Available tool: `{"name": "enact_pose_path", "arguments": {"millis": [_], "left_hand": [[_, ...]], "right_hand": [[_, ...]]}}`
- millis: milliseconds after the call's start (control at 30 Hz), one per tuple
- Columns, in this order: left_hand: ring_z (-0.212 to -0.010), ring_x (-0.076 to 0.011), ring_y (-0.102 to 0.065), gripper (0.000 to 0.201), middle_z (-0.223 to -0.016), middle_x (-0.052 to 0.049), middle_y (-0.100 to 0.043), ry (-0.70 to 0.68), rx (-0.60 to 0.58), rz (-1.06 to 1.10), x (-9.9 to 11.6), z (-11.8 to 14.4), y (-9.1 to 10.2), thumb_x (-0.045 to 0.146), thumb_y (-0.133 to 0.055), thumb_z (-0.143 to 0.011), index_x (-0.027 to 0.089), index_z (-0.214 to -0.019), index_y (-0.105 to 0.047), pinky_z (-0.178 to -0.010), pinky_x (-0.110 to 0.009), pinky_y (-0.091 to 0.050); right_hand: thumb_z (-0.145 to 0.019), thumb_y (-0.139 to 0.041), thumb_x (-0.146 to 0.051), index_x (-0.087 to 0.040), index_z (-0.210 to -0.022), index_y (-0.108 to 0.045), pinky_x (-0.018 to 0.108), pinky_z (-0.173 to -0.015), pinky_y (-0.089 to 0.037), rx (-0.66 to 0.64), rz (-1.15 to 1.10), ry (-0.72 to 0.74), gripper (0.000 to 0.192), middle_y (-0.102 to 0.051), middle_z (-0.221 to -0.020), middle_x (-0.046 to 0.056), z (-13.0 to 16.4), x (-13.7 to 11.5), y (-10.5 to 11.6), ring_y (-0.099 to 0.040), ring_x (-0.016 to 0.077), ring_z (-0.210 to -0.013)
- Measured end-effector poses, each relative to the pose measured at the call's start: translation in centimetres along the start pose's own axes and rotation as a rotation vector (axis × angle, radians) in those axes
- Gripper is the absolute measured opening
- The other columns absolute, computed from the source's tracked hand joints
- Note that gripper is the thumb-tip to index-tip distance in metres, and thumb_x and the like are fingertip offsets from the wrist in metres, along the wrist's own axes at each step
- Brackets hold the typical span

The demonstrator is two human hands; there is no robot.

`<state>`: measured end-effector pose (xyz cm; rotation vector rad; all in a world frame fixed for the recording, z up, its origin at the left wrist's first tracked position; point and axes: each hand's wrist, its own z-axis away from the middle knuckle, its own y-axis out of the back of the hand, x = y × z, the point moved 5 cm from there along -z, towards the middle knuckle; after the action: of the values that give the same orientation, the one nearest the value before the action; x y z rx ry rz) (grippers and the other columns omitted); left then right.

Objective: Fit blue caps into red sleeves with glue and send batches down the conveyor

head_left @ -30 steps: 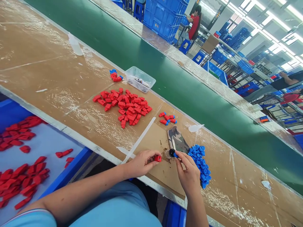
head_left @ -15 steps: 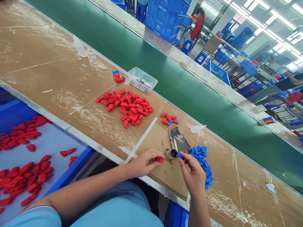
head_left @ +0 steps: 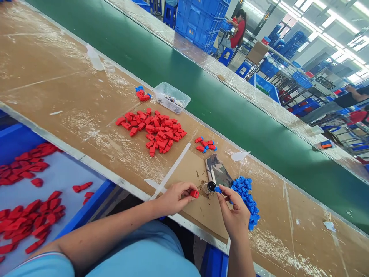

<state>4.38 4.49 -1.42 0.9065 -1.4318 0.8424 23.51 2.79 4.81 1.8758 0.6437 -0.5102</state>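
Between the thumb and fingers of my left hand (head_left: 176, 198) is a red plastic block (head_left: 195, 193), its end with a small opening turned toward the right. My right hand (head_left: 235, 209) pinches a small blue plastic piece (head_left: 218, 189) beside the dark mouth of a small round pot (head_left: 211, 187). Whether the piece touches the pot's rim I cannot tell. Behind the pot lies a camouflage-patterned object (head_left: 219, 171). A heap of blue pieces (head_left: 246, 198) rests just beyond my right hand. Under both hands is a cardboard sheet (head_left: 198, 219) with brown stains.
A pile of red blocks (head_left: 157, 129) lies farther back, near a clear tray (head_left: 173, 100). Several red-and-blue pieces (head_left: 205, 145) sit behind the cardboard. At left stands a blue crate (head_left: 95, 207) with red blocks. A green conveyor belt (head_left: 201, 92) runs behind; a person (head_left: 238, 32) sits beyond.
Both hands keep nearly the same place and grip. The red block in my left hand is turned slightly, showing more of its open end. The whole view has shifted a little.
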Motion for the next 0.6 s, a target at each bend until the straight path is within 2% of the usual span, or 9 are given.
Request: {"name": "enact_pose_path", "arguments": {"millis": [200, 433, 600], "left_hand": [[-0.082, -0.0147, -0.063, 0.014, -0.089, -0.005, -0.066, -0.014, -0.017, -0.029, -0.13, 0.04, -0.07, 0.015, -0.054, -0.083, 0.015, -0.095, -0.061, -0.076, -0.026, -0.052], [-0.083, -0.0155, -0.062, 0.015, -0.091, -0.005, -0.067, -0.01, -0.02, -0.027, -0.05, 0.01, 0.03, 0.016, -0.053, -0.084, 0.015, -0.096, -0.061, -0.078, -0.027, -0.053], [-0.083, -0.0158, -0.062, 0.015, -0.09, -0.005, -0.066, -0.035, -0.026, -0.052, 0.18, 0.02, 0.07, 0.017, -0.053, -0.084, 0.015, -0.096, -0.062, -0.077, -0.026, -0.052]], "right_hand": [[-0.089, -0.058, -0.03, -0.025, -0.1, -0.073, 0.033, -0.075, -0.054, -0.041, 0.052, 0.091, 0.02, -0.073, -0.094, 0.006, 0.1, 0.02, -0.06, -0.067, 0.0197, -0.087], [-0.089, -0.056, -0.028, -0.029, -0.103, -0.073, 0.035, -0.077, -0.056, -0.121, 0.062, 0.141, 0.022, -0.074, -0.096, 0.005, -0.1, -0.29, 0.04, -0.068, 0.0203, -0.088], [-0.087, -0.06, -0.027, -0.029, -0.101, -0.074, 0.033, -0.075, -0.056, -0.136, -0.021, 0.083, 0.02, -0.073, -0.096, 0.005, 0.33, -0.77, 0.71, -0.068, 0.0201, -0.087]]}}
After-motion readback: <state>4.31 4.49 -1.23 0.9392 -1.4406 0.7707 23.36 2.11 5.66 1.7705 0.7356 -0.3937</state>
